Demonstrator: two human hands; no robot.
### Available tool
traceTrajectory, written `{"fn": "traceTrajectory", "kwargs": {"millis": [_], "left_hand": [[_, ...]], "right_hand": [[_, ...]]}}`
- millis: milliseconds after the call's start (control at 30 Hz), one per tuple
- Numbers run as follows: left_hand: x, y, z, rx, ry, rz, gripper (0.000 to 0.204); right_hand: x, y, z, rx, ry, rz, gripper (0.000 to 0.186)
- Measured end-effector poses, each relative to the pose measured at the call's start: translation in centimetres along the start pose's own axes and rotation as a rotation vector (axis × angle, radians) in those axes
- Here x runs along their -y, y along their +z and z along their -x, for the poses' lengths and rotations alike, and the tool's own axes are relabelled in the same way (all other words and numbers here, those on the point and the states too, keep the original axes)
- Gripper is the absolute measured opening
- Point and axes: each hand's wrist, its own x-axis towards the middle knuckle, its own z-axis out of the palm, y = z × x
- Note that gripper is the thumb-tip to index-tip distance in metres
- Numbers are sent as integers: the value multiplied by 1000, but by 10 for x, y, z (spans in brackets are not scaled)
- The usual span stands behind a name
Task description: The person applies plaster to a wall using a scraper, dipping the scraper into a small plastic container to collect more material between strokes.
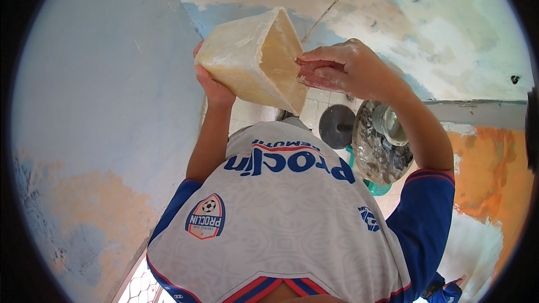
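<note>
My left hand [216,84] grips the side of a cream, squarish plastic container [236,56], which is tilted with its open mouth toward the right and smeared with pale residue. My right hand [353,70] is at that opening, fingers closed on a small reddish flat piece [314,70], perhaps a scraper, partly hidden by the fingers and flecked with white. Whether the piece touches the rim is hard to tell.
A patchy pale wall [95,112] runs along the left, an orange-patched surface [483,157] is at right. Below are a black disc [336,123], a stained round platform [373,160] bearing a white bucket [392,123], and green plastic [379,189]. Another person [441,290] shows at lower right.
</note>
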Motion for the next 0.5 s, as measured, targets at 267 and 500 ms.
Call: {"fn": "traceTrajectory", "kwargs": {"millis": [267,500], "left_hand": [[-1,4,0,-29,122,-16,85],[-15,0,7,36,222,28,91]], "right_hand": [[8,1,8,87,179,-36,36],[-1,6,20,4,414,-626,40]]}}
